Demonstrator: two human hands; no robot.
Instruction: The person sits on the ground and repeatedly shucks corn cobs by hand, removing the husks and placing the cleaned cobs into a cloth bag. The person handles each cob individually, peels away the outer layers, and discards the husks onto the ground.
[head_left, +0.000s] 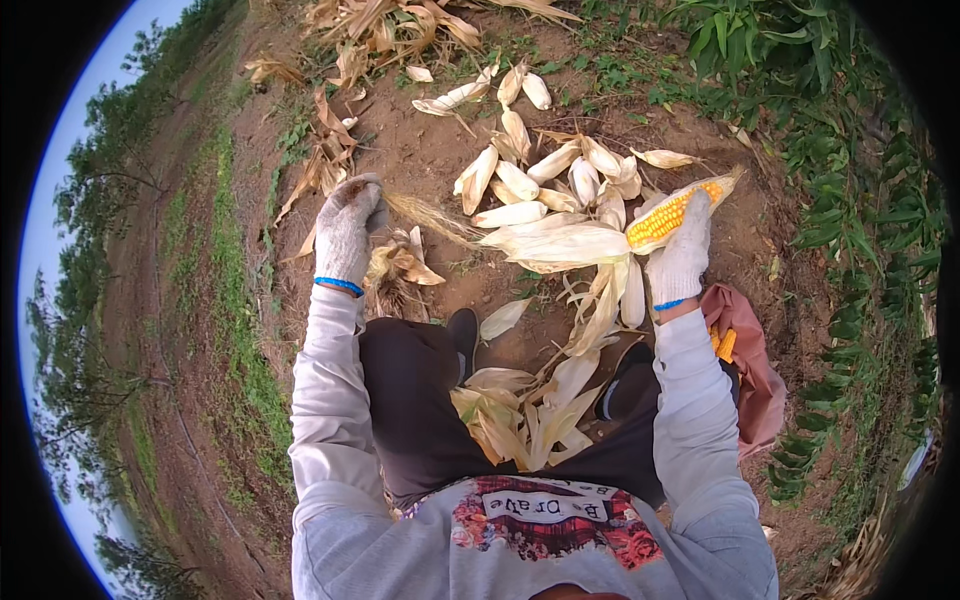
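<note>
My right hand (681, 251), in a pale knit work glove with a blue cuff, grips an ear of yellow corn (667, 221). Part of its kernels shows, and peeled pale husk (562, 244) spreads from it to the left and down. My left hand (351, 217), in a soiled glove of the same kind, is closed at the left on a strand of corn silk (431, 216), which stretches toward the peeled husk. Beyond the husk, a pile of corn ears in dry husks (517, 180) lies on the soil between the hands.
Loose husks (555, 409) lie between my legs and shoes. A reddish sack (750, 360) with yellow corn (723, 345) stands beside my right arm. Dry husks (390, 26) are heaped at the far side, and leafy green plants (855, 195) border the right.
</note>
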